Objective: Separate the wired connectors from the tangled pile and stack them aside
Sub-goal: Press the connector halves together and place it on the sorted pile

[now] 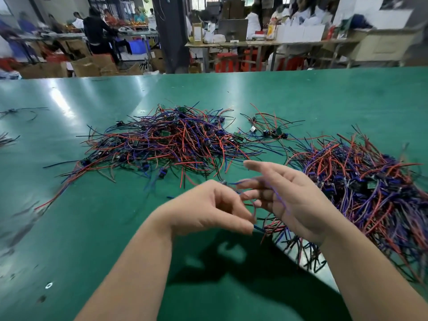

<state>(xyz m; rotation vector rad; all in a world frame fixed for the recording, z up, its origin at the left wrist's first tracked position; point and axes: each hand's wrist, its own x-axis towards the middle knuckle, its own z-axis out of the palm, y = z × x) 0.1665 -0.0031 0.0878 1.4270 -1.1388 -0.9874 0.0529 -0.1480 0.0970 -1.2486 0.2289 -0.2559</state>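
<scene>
Fingers (239, 224) of the left hand (208, 209) pinch a blue wire (259, 228); right hand (294, 202) fingers lie loosely spread.

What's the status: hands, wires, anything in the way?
Left hand pinches a blue wire; right hand open, a strand across its palm. Tangled pile ahead, second pile at right. Nothing blocks the hands.

Glossy smooth green table (92, 112)
</scene>
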